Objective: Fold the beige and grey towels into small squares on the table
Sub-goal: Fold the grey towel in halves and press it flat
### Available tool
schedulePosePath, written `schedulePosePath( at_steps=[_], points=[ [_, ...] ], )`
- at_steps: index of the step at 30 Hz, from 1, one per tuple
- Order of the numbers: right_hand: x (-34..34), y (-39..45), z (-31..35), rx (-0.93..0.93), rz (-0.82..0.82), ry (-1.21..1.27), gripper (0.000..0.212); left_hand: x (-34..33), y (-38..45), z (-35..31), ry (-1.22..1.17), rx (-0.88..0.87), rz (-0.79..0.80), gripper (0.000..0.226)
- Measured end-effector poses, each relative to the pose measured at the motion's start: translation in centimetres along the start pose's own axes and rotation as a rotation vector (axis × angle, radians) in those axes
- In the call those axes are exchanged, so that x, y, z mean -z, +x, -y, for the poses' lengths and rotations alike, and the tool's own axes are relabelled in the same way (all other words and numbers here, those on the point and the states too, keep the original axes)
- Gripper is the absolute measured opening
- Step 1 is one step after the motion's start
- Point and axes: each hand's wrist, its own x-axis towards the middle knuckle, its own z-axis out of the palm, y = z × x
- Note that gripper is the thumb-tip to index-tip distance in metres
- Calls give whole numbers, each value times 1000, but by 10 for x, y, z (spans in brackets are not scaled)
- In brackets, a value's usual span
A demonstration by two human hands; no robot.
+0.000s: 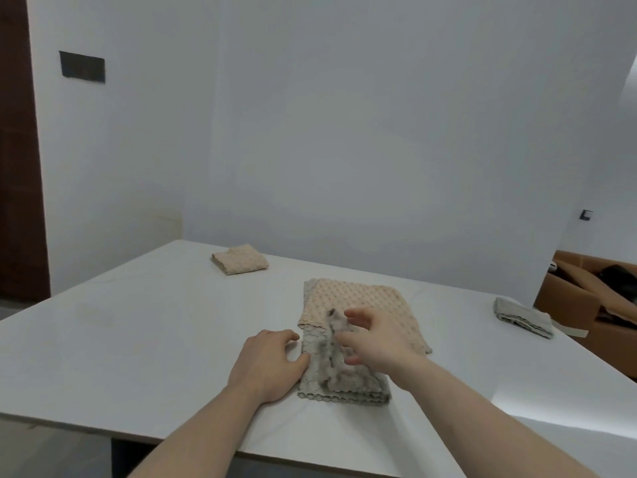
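Nearest the camera, a grey towel point(339, 374) lies partly folded on the white table point(138, 339), its scalloped near edge stacked in layers. At its 9 o'clock edge the left hand point(272, 362) rests flat with fingers loosely spread, pressing the cloth's side against the tabletop and gripping nothing. From 3 o'clock the right hand point(370, 343) reaches over the towel, thumb and fingers pinched on a raised, blurred flap of the grey cloth. Just beyond, at 12 o'clock and touching the grey towel's far edge, a beige towel point(365, 301) lies spread flat in a larger rectangle. Farther off at 11 o'clock sits a folded beige towel point(240, 259), a small square well apart. At 2 o'clock, near the table's edge, lies a folded grey towel point(524, 317), and past it, off the table, stands an open cardboard box point(572, 298).
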Motion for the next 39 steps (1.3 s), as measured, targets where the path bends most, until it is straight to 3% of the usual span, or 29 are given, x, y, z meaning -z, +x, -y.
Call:
schedulePosePath(
  at_steps=[2, 6, 8, 12, 16, 20, 26, 29, 30, 33, 36, 39],
  points=[
    [1, -6, -5, 60, -52, -22, 39, 1, 1, 0, -11, -5, -4, 57],
    [12, -15, -34, 234, -299, -339, 17, 2, 2, -2, -21, -56, -3, 46],
    [9, -19, -62, 277, -257, -414, 21, 1, 3, 0, -33, -93, 7, 40],
    [0, -24, -87, 268, -174, -526, 50, 1, 5, 1, -124, -145, 23, 26],
    [-1, -23, -86, 244, -100, -586, 61, 0, 1, -1, -145, -214, -28, 29],
    [-1, -22, -85, 220, -14, -692, 68, -5, 4, 1, -96, -298, -84, 18],
    [-2, -22, -82, 188, 110, -770, 63, -6, 5, 2, -82, -242, -113, 29],
    [-3, -22, -79, 190, 112, -785, 61, 0, -2, -2, -58, -354, -189, 9],
    [-3, -23, -79, 197, 113, -791, 62, 1, -5, -3, -49, -414, -167, 10],
    [-4, -22, -81, 215, 111, -805, 63, -1, -6, -3, 31, -500, 38, 46],
    [-5, -21, -82, 201, 118, -791, 64, -5, 2, -4, 113, -389, 246, 56],
    [-5, -20, -84, 182, 122, -789, 66, -5, 4, -7, 161, -280, 335, 64]
  ],
)
